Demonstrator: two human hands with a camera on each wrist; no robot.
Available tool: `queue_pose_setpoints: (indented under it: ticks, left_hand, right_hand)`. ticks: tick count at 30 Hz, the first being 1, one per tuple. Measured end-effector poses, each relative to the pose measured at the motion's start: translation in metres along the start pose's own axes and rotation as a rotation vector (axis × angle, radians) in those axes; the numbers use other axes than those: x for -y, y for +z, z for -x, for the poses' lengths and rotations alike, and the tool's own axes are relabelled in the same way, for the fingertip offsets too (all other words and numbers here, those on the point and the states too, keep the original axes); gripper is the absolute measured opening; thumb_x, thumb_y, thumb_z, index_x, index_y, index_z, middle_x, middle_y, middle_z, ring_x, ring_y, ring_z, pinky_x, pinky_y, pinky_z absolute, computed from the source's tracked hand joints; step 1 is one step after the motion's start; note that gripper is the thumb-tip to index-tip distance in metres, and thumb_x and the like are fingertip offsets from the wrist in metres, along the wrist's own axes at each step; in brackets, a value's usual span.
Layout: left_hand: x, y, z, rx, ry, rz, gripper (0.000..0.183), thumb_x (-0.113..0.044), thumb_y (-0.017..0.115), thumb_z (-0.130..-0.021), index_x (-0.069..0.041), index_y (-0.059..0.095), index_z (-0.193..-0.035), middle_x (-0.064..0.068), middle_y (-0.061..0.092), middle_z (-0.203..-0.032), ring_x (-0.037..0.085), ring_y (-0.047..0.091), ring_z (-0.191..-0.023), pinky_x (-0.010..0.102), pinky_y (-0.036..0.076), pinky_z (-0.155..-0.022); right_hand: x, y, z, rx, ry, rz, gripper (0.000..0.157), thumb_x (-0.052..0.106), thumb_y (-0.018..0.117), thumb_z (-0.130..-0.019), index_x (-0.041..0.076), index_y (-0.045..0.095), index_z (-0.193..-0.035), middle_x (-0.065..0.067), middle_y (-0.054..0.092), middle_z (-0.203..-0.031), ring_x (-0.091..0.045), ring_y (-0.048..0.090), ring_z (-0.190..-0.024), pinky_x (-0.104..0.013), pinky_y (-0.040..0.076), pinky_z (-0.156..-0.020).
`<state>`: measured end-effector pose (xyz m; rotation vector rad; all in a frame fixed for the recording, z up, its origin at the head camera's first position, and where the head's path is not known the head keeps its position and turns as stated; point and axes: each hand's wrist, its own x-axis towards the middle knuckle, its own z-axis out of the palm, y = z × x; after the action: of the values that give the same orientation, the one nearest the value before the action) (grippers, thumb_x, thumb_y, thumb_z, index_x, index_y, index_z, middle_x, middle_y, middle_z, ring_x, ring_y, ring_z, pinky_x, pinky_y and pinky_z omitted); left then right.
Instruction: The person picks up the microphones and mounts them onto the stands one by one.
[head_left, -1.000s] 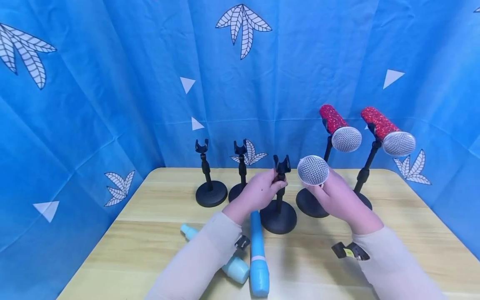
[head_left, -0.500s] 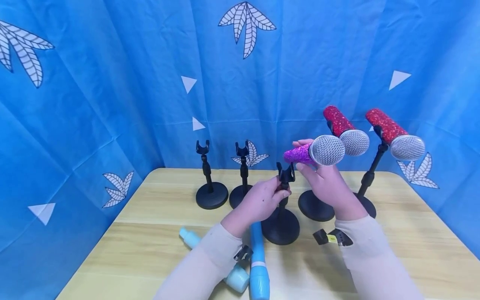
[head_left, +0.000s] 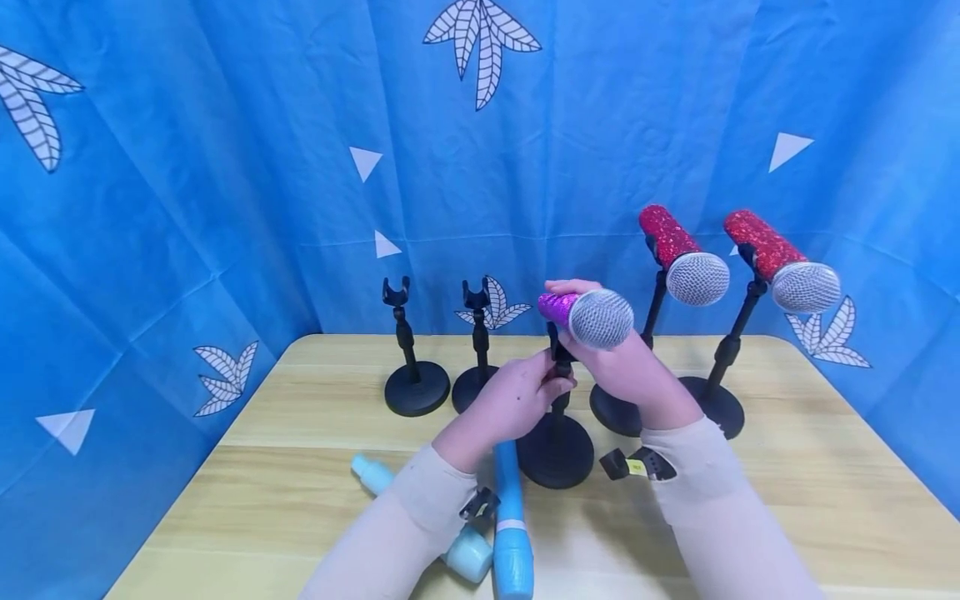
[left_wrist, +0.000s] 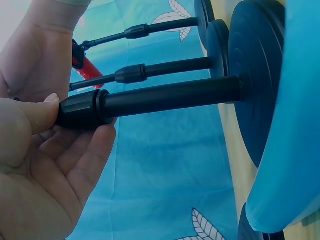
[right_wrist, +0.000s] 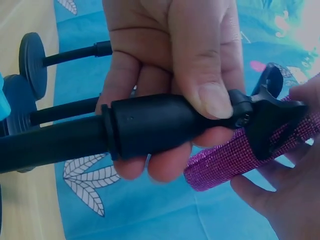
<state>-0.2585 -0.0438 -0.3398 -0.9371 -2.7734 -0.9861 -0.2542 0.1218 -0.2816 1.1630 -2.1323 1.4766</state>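
My left hand (head_left: 513, 400) grips the upper pole of a black desk microphone stand (head_left: 557, 454), thumb and fingers around the collar (left_wrist: 82, 109) in the left wrist view. With my right hand (head_left: 630, 371) I hold a purple glittery microphone (head_left: 600, 318) with a silver mesh head, tilted over the stand's top. In the right wrist view the stand's clip (right_wrist: 275, 125) lies against the sparkly barrel (right_wrist: 220, 167); whether the barrel is fully seated in it, I cannot tell. My right fingers (right_wrist: 295, 200) are around the barrel there.
Two red glittery microphones (head_left: 671, 237) (head_left: 768, 246) sit on stands at the right. Two bare stands (head_left: 417, 387) (head_left: 480, 333) stand at the left. A blue microphone (head_left: 512, 533) and a pale-blue one (head_left: 468, 554) lie in front. Blue cloth (head_left: 465, 183) hangs behind the table.
My right hand has turned the purple microphone and brought it left onto the top of the middle stand. My left hand has kept its grip on the pole.
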Motion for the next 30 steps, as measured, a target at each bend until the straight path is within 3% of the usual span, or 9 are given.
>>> queue_pose_setpoints:
  ticks: [5,9,15,22,25,30]
  left_hand:
    - [0.001,-0.001,-0.001,0.013,0.002,-0.027,0.019,-0.031,0.049,-0.097,-0.020,0.054,-0.112,-0.009,0.060,-0.087,0.006,0.057,-0.076,0.021,0.048,-0.066]
    - [0.002,-0.002,-0.002,0.011,0.006,-0.063,0.021,-0.026,0.051,-0.097,-0.020,0.055,-0.117,-0.007,0.061,-0.089,0.008,0.058,-0.078,0.024,0.048,-0.067]
    - [0.006,0.001,-0.001,-0.002,0.047,-0.035,0.023,-0.032,0.049,-0.097,-0.022,0.055,-0.117,-0.007,0.063,-0.096,0.005,0.059,-0.076,0.024,0.048,-0.068]
    - [0.007,0.003,-0.002,-0.029,0.062,0.009,0.019,-0.033,0.050,-0.096,-0.021,0.056,-0.110,-0.008,0.056,-0.079,0.007,0.054,-0.068,0.022,0.045,-0.058]
    - [0.008,0.004,-0.001,-0.035,0.074,0.018,0.018,-0.033,0.050,-0.096,-0.021,0.056,-0.107,-0.009,0.056,-0.078,0.007,0.053,-0.067,0.022,0.044,-0.057]
    - [0.008,0.004,0.000,-0.056,0.103,-0.010,0.018,-0.033,0.049,-0.096,-0.021,0.055,-0.109,-0.010,0.057,-0.082,0.006,0.054,-0.071,0.020,0.045,-0.061]
  right_hand:
    - [-0.004,0.000,0.001,0.058,-0.015,-0.013,0.075,-0.013,0.072,-0.070,-0.004,0.030,-0.132,-0.016,0.031,-0.143,-0.028,0.018,-0.138,-0.054,0.026,-0.105]
    - [-0.009,0.002,0.000,0.036,-0.008,0.007,0.085,-0.008,0.081,-0.063,-0.005,0.032,-0.132,-0.013,0.035,-0.140,-0.029,0.022,-0.136,-0.050,0.024,-0.107]
    - [-0.016,0.005,0.001,0.004,0.158,0.106,0.080,0.009,0.084,-0.067,0.008,0.040,-0.134,-0.007,0.044,-0.135,-0.022,0.042,-0.124,-0.054,0.028,-0.103]
    - [-0.046,0.005,0.005,-0.027,0.261,0.163,0.087,0.034,0.085,-0.066,0.017,0.034,-0.135,0.001,0.050,-0.129,-0.016,0.044,-0.122,-0.053,0.028,-0.103]
    - [-0.054,0.006,0.007,-0.028,0.264,0.201,0.088,0.043,0.083,-0.066,0.017,0.034,-0.135,-0.001,0.052,-0.129,-0.017,0.046,-0.121,-0.053,0.032,-0.101]
    - [-0.056,0.005,0.009,-0.040,0.215,0.256,0.074,0.041,0.082,-0.069,0.013,0.049,-0.128,-0.004,0.057,-0.122,-0.020,0.051,-0.114,-0.050,0.037,-0.098]
